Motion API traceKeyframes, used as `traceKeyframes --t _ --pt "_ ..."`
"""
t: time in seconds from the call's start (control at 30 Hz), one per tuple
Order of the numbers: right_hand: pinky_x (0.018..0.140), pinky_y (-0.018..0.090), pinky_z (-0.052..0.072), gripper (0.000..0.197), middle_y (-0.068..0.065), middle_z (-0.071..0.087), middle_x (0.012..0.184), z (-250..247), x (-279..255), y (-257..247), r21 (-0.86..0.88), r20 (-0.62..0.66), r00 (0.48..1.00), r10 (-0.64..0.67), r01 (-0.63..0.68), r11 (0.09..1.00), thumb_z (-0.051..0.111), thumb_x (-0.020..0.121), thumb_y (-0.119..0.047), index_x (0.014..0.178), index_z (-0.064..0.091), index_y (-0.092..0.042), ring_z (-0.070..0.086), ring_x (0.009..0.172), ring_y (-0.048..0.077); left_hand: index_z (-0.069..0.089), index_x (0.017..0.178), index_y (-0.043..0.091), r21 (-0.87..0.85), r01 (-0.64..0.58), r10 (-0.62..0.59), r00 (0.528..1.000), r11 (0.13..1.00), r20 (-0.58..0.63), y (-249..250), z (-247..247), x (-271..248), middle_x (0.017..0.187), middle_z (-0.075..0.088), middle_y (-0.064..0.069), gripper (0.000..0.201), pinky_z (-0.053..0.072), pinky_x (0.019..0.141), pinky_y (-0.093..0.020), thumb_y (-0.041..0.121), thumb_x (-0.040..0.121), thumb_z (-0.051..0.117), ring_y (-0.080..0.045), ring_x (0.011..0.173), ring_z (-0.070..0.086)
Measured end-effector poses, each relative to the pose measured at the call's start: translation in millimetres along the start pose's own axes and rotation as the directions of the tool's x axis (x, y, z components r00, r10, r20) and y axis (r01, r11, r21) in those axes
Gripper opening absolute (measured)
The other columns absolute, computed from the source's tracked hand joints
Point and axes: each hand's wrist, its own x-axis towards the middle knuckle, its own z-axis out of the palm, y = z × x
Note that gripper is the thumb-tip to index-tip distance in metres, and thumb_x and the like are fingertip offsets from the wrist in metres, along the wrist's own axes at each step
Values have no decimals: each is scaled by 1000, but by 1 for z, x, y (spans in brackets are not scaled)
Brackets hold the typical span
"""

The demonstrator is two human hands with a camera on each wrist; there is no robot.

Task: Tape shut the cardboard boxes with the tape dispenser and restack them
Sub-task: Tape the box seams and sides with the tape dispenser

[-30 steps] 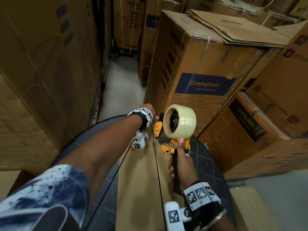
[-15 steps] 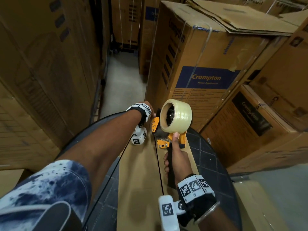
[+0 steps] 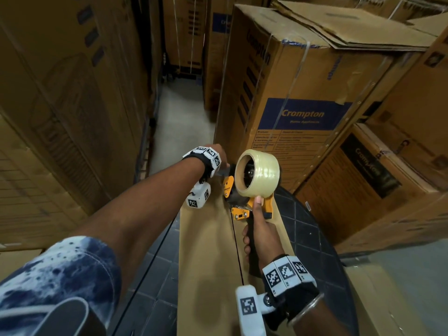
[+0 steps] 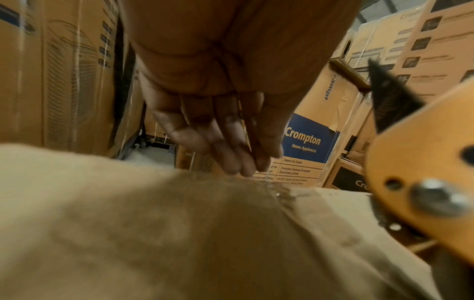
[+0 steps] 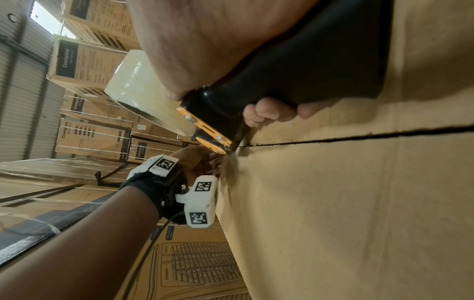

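Observation:
A long narrow cardboard box [image 3: 206, 258] lies on a dark round table [image 3: 312, 241], its flap seam [image 3: 238, 253] running away from me. My right hand [image 3: 260, 235] grips the black handle of an orange tape dispenser [image 3: 257, 175] carrying a clear tape roll, set on the seam at the box's far end. My left hand [image 3: 219, 155] reaches over that far edge. In the left wrist view its straight fingers [image 4: 231, 148] point down and press the tape end against the box [image 4: 153, 233]. The right wrist view shows the dispenser [image 5: 205, 125] nose on the seam [image 5: 333, 138].
Tall Crompton boxes [image 3: 303, 112] stand close behind the table, with more boxes [image 3: 363, 180] stacked at the right. Large cartons [image 3: 60, 105] wall the left side. A narrow strip of floor [image 3: 179, 122] runs between them. Another box [image 3: 388, 306] sits low at the right.
Nothing has visibly moved on the box: the dispenser stays at the far end and my left hand stays over the edge. Only my head view has shifted a little.

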Motion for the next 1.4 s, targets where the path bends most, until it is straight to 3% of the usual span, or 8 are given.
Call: traceKeyframes --t 0.13,0.23,0.37,0.53,0.73,0.9,1.27,1.4 --pt "60 34 44 101 1 52 53 1 -2 -1 -14 -7 1000 -10 9 1000 27 47 -109 65 58 -14 50 45 16 64 78 16 173 -92 77 993 981 89 3 7 -3 74 64 0 10 60 68 -37 24 79 70 -25 63 65" --pt "61 34 45 100 0 53 52 2 -3 -2 -42 -21 1000 -21 20 999 26 52 -107 66 59 -14 51 45 16 67 86 15 218 -95 93 996 971 18 6 13 -9 80 68 -4 14 57 65 -34 16 75 76 -27 64 62" --pt "61 34 45 97 1 53 52 1 -6 -4 -67 -27 999 -31 29 997 25 55 -104 64 58 -13 51 45 15 56 74 20 128 -74 83 994 989 -66 1 22 -10 80 66 -6 16 57 70 -35 15 78 71 -30 67 60" --pt "62 35 46 96 0 53 51 1 -10 -3 -93 -28 998 -47 44 995 23 55 -105 60 55 -15 51 47 16 66 89 13 44 -32 37 992 999 -122 4 26 -5 92 68 -12 7 49 67 -33 12 83 68 -33 81 65" --pt "65 36 47 96 2 54 52 -7 -20 9 -124 -29 998 -61 57 991 22 58 -104 59 55 -13 53 49 17 61 77 16 -25 -23 18 985 999 -174 4 33 -4 86 68 -11 19 46 64 -29 26 81 76 -29 68 58" --pt "65 36 45 95 3 53 53 -19 -41 37 -104 -17 999 -45 43 994 24 62 -102 60 55 -13 52 48 17 56 75 15 -35 -52 46 987 998 -153 6 32 -6 78 60 -7 38 47 67 -30 45 79 79 -26 73 58" --pt "65 35 47 94 2 54 52 -20 -55 40 -151 -39 998 -54 47 987 22 60 -103 56 53 -14 54 50 18 64 93 10 36 -39 44 989 999 -141 9 35 -12 87 59 -8 38 46 71 -31 48 87 70 -26 78 56" --pt "61 33 46 91 0 52 50 -23 -65 45 -188 -38 997 -65 57 980 24 62 -101 59 52 -14 54 52 18 56 78 11 36 -31 36 990 999 -134 12 33 -14 98 67 -13 31 47 72 -31 37 90 70 -28 77 55"
